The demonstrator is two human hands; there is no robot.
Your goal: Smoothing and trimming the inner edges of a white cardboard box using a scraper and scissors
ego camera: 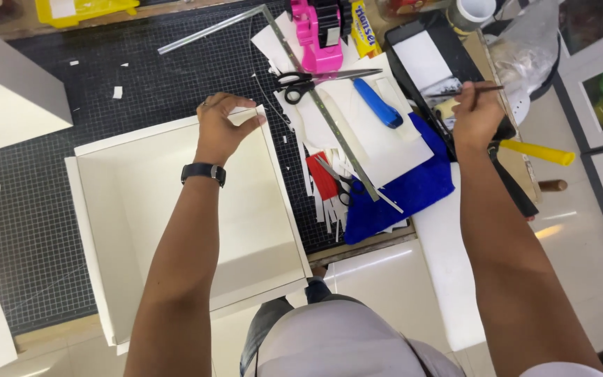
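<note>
My left hand (221,126) grips the far top corner of a large open white board box (106,181) that stands on the black grid cutting mat (50,167). A black watch sits on that wrist. My right hand (476,115) holds a thin dark brush (479,88) over a black tray (448,49) with a white sheet in it, at the table's right end.
Between the hands lie black-handled scissors (298,82), a long metal ruler (322,105), a blue knife (378,103), white paper scraps, a blue cloth (413,188) and a red piece. A pink tape dispenser (315,35) stands behind. A yellow-handled tool (539,152) lies at right.
</note>
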